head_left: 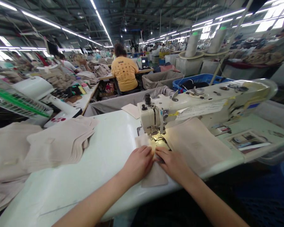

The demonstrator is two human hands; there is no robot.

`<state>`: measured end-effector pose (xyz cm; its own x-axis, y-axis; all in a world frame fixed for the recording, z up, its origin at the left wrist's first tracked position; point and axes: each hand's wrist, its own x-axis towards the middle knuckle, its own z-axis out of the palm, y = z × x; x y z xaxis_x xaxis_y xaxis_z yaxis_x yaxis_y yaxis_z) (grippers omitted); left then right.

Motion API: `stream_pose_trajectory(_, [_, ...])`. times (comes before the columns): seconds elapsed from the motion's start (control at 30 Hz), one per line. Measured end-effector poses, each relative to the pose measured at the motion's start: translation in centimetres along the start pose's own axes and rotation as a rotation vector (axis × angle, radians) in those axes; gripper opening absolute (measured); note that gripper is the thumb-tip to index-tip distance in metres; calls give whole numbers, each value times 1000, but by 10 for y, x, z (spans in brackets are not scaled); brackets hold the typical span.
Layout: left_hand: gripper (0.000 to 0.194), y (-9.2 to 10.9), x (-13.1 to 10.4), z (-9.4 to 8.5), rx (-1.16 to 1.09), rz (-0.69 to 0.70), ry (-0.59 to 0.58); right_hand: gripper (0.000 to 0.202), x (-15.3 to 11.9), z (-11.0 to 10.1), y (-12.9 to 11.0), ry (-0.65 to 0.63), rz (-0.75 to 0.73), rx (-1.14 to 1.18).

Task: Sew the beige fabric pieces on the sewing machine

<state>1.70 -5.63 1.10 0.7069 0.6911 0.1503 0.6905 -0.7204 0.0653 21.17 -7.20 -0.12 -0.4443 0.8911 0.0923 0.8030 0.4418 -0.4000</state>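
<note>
Close to the needle area of a white industrial sewing machine (148, 121), my left hand (140, 162) presses a beige fabric piece (155, 177) with bent fingers drawn together. My right hand (172, 162) meets it from the other side, its fingers pinching the edge of the same piece. The cloth runs from under my hands toward the lit presser foot. Exactly how the fingertips grip is partly hidden. A larger beige fabric panel (198, 145) lies flat to the right, under the machine arm.
Stacks of beige panels (56, 142) lie on the left of the pale table (109, 138). A small beige piece (132, 111) rests behind the needle head. A tool tray (248, 142) sits at right. Beyond are a blue basket (177, 84) and a person in a yellow shirt (124, 74).
</note>
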Motion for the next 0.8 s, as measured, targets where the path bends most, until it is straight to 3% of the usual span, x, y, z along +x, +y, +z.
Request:
stream_pose_trajectory(0.17, [21, -20, 13, -2, 4, -9, 7, 20, 21, -9, 1, 16, 6, -3])
stream_pose_trajectory(0.33, [22, -30, 13, 2, -28, -15, 59, 21, 12, -6, 1, 88, 57, -20])
stream_pose_trajectory(0.5, [30, -29, 4, 11, -32, -34, 110, 29, -12, 5, 0, 133, 213, -80])
stream_pose_trajectory(0.8, [31, -25, -2, 11, -84, 19, 129, 30, -15, 18, 3, 136, 180, -93])
